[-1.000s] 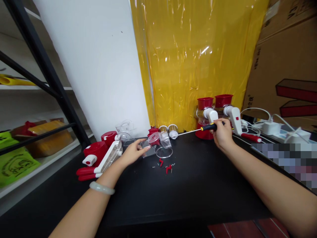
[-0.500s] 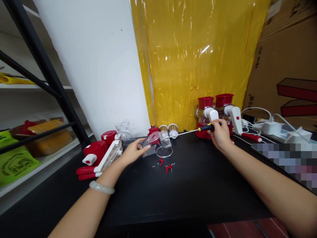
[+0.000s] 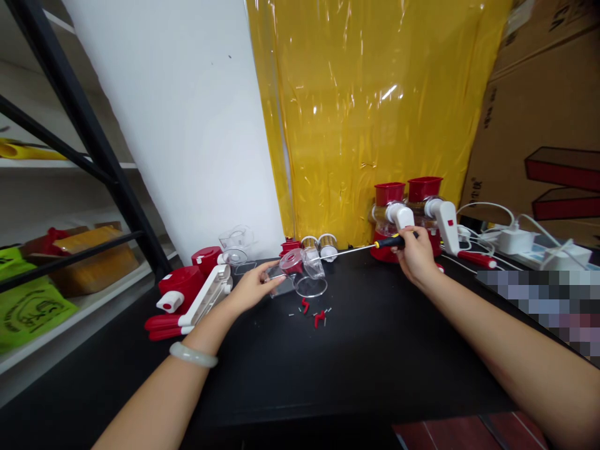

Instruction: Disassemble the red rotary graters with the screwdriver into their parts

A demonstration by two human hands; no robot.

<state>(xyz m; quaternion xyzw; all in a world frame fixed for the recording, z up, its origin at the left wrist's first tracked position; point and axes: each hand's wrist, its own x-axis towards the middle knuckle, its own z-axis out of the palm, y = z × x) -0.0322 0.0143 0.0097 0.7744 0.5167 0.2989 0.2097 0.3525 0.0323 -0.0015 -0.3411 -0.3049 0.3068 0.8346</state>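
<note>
My left hand (image 3: 255, 285) grips the left end of a clear plastic housing (image 3: 312, 285) lying on the black table. A round, reddish part (image 3: 293, 260) shows through the housing. In my right hand (image 3: 416, 253) is a screwdriver (image 3: 390, 242) with a black and yellow handle, fingers closed round it. Its long shaft points left, and the tip meets the right side of the housing; what it touches there is too small to make out. In front of the housing lie two small red plastic pieces (image 3: 320, 319) and several tiny screws (image 3: 291, 315).
Red bases (image 3: 180, 284) and white crank handles (image 3: 206, 297) lie at the left, near another clear housing (image 3: 237, 240). Drum graters (image 3: 327, 245) stand behind. Two assembled rotary graters (image 3: 390, 195), white chargers with cables (image 3: 515, 240) and a carton (image 3: 539, 112) are at the right.
Almost nothing differs. Both hands keep their grip and place, with the screwdriver still against the housing.
</note>
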